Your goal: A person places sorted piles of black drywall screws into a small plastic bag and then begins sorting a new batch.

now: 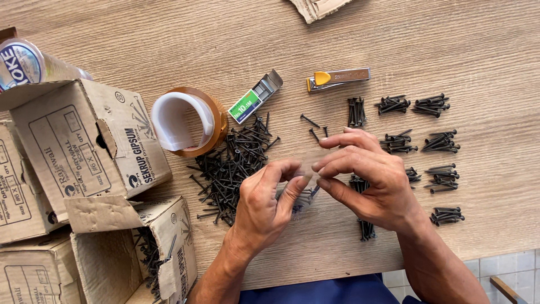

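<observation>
Both hands are working above a wooden tabletop (427,50). The left hand (264,200) and the right hand (365,177) are meeting at the fingertips, where they are pinching a small clear plastic bag (306,169) between thumbs and forefingers. The fingers of both hands are drawn narrow, closing on the edge of the bag; the remaining fingers are curling loosely. Several black screws are showing through the plastic just below the left thumb.

A loose pile of black drywall screws (233,169) is lying just to the left of the left hand. To the right of the right hand, small sorted bundles of screws (439,143) are lying in rows, each bundle apart from the next. A few single screws (312,125) are lying above the hands.

A roll of brown packing tape (188,121) is standing on edge beside the pile. A small green-and-white staple box (253,100) is lying near the tape, and a metal stapler with a yellow tab (337,77) is lying further right. Cardboard screw cartons (84,152) are sitting at the left edge; the nearest opened carton (152,247) is holding more screws.
</observation>
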